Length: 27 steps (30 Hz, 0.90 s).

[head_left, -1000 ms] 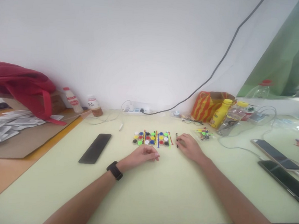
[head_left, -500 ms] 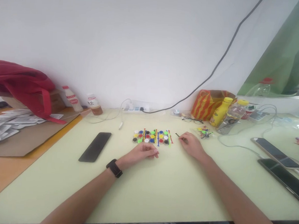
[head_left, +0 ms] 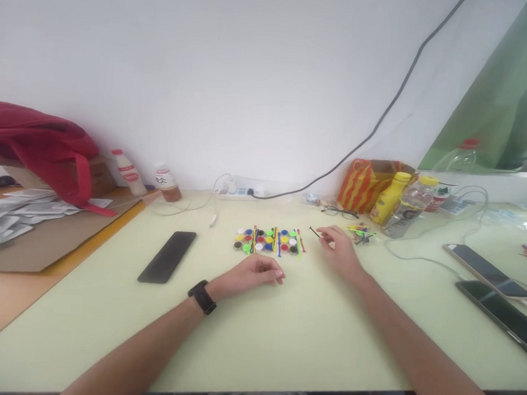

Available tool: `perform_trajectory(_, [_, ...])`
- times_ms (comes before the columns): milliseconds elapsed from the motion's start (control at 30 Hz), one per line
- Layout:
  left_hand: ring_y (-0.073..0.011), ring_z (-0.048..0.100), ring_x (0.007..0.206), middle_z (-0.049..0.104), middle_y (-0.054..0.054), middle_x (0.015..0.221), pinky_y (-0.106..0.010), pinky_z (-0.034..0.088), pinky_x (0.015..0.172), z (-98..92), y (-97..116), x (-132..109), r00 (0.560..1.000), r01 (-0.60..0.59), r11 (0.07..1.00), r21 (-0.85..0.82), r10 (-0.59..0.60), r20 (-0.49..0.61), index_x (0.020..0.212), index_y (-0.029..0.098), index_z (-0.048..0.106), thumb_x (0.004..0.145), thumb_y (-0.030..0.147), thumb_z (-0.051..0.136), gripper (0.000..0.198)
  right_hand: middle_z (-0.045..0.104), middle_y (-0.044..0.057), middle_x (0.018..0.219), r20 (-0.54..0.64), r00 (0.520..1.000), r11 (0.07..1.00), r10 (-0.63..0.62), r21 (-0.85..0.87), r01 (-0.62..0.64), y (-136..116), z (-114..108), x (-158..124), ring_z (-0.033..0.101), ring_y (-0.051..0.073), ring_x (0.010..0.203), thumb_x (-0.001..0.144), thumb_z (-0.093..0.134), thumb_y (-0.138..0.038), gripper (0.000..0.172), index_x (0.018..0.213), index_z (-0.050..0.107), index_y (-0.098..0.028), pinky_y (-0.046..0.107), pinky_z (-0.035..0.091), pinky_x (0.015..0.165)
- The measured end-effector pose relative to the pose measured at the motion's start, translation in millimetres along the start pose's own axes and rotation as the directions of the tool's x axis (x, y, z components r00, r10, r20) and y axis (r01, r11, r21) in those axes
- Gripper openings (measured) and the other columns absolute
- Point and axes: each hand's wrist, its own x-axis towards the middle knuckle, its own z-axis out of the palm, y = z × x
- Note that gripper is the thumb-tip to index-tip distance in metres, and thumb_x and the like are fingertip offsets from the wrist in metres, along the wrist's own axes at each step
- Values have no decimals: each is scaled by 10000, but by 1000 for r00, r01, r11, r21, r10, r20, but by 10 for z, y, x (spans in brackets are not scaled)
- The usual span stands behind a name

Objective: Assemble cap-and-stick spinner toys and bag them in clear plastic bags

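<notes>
Between the thumb and fingertips of my right hand point(head_left: 338, 251) is a thin black plastic stick point(head_left: 314, 232) with a small wider end, pointing up and left. To its left, small round discs point(head_left: 268, 240) in white, blue, black, red, yellow and green lie in grouped rows. Thin coloured sticks point(head_left: 279, 245) lie upright between the groups, and green and red ones point(head_left: 300, 244) lie at the right end. Just in front of the discs, my left hand point(head_left: 255, 275) rests with its fingers curled in and thumb near the fingertips; I see nothing in it.
A small pile of coloured sticks point(head_left: 360, 233) lies right of my right hand, near glasses point(head_left: 339, 212). Behind stand a striped bag point(head_left: 359, 186), a yellow bottle point(head_left: 388, 200) and a clear bottle point(head_left: 409, 211). A black phone point(head_left: 168, 257) lies left; two more phones point(head_left: 488, 270) lie right.
The black stick has shifted slightly up, and more of it shows beyond my right fingertips. My left hand has moved slightly right and toward me.
</notes>
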Motion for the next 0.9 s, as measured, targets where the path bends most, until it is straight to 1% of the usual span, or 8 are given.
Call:
perform_trajectory(133, [-196, 692, 894, 773, -88, 957, -300, 527, 823, 29, -19, -4, 1000, -7, 996, 92, 7, -2, 973, 168, 764, 970, 476, 651, 329, 642, 116, 1136, -30, 999, 999, -20, 43, 22, -130, -27, 0, 674, 227, 918, 950, 538, -302, 219, 989, 728, -201, 366, 537, 816])
perform_trajectory(167, [-192, 687, 866, 772, -82, 941, -294, 521, 791, 46, -27, -3, 1000, -7, 991, 132, 9, -14, 964, 169, 763, 970, 472, 648, 324, 654, 115, 1105, -13, 999, 998, -29, 50, 30, -158, -32, -4, 669, 229, 907, 963, 525, -321, 230, 962, 722, -202, 363, 534, 806])
perform_trajectory(233, [-170, 651, 771, 756, -63, 870, -275, 491, 704, 86, -49, -1, 996, -20, 973, 231, 39, -78, 935, 170, 758, 976, 462, 631, 321, 682, 84, 954, 40, 999, 998, -32, 52, 30, -208, -39, -16, 649, 220, 810, 988, 494, -349, 249, 968, 700, -211, 347, 517, 738])
perform_trajectory(300, [-146, 578, 673, 708, -41, 769, -260, 437, 619, 125, -70, 3, 981, -53, 938, 342, 113, -160, 897, 170, 750, 984, 454, 606, 330, 679, 41, 809, 89, 996, 999, -18, 37, 15, -260, -39, -32, 611, 205, 706, 1001, 474, -361, 245, 1000, 675, -222, 324, 483, 666])
perform_trajectory(400, [-134, 497, 617, 627, -22, 684, -255, 377, 566, 157, -86, 11, 959, -95, 885, 457, 204, -195, 853, 169, 742, 988, 436, 583, 340, 701, 26, 801, 139, 990, 999, -19, 36, 14, -354, -31, -55, 611, 193, 686, 990, 474, -335, 203, 999, 647, -227, 302, 463, 653])
perform_trajectory(533, [-133, 479, 607, 597, -10, 663, -256, 360, 565, 152, -95, 20, 965, -93, 865, 493, 200, -167, 846, 174, 740, 988, 412, 573, 324, 724, 19, 854, 218, 975, 998, -49, 43, 41, -476, -31, -77, 640, 175, 704, 950, 486, -269, 153, 937, 633, -229, 277, 459, 664])
perform_trajectory(733, [-141, 508, 623, 629, -18, 697, -262, 370, 581, 134, -105, 13, 971, -95, 852, 515, 193, -141, 885, 181, 747, 996, 391, 560, 303, 670, -7, 730, 199, 980, 997, -28, -68, 42, -461, -39, -73, 567, 167, 622, 855, 564, -227, 100, 879, 662, -235, 272, 377, 603])
perform_trajectory(900, [-150, 526, 636, 645, -28, 714, -267, 378, 584, 117, -101, 6, 969, -103, 845, 525, 205, -140, 886, 183, 742, 1002, 392, 551, 306, 631, -15, 677, 208, 977, 994, -36, -93, 56, -411, -22, -62, 559, 169, 610, 829, 587, -221, 123, 880, 697, -242, 276, 378, 616])
